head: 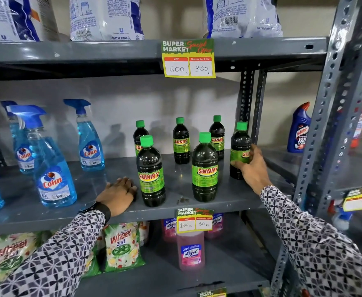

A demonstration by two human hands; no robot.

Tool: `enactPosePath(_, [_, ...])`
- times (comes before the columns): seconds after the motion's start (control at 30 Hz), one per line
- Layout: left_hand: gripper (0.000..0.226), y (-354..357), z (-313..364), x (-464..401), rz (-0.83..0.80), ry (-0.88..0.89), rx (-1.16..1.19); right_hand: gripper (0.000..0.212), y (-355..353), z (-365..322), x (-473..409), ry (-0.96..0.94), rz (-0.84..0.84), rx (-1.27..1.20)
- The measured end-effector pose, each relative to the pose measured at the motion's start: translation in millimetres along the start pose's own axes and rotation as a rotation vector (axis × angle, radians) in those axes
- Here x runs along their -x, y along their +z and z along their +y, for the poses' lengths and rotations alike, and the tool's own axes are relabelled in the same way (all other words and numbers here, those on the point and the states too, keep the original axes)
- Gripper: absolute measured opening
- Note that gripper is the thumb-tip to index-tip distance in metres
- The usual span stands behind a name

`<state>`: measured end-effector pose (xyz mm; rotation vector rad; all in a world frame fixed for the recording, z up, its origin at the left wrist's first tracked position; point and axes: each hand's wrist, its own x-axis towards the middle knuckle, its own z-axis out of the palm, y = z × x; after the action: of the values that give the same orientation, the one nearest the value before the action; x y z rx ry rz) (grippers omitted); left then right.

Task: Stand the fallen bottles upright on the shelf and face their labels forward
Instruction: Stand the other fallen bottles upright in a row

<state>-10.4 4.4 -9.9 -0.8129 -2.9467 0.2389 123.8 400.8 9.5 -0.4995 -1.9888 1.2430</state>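
Closing out the job: all six bottles stood upright on the shelf (pixel 103 179); none lay fallen; my right hand (pixel 253 168) was wrapped around the far-right bottle (pixel 240 150), label still angled right, needed turning; left hand (pixel 118 195) lay flat, open, holding nothing, beside the front-left bottle (pixel 151 172); the visible labels on the rest faced forward.
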Motion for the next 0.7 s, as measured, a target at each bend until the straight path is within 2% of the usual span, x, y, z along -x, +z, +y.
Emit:
enactPosePath(0.1, [0.051,-0.5,1.8,1.3,-0.002,-0.019,0.041,0.108,0.6,2.3,0.1,-0.016,0.05,0.096])
enactPosePath(0.2, [0.052,0.4,1.4,0.1,0.005,-0.026,0.079,0.116,2.6,-0.4,0.9,-0.019,0.07,0.127])
enactPosePath(0.4, [0.055,1.8,-0.9,-3.3,0.023,-0.053,0.21,0.094,3.7,8.3,-7.4,0.026,-0.051,0.008])
enactPosePath(0.57, [0.053,-1.4,-0.8,-1.9,0.015,-0.052,0.211,0.103,-3.6,3.5,0.5,0.027,-0.034,0.0])
enactPosePath(0.7, [0.055,1.4,-4.3,-3.2,0.001,-0.064,0.203,0.096,-18.5,-0.4,22.6,-0.024,-0.067,-0.033])
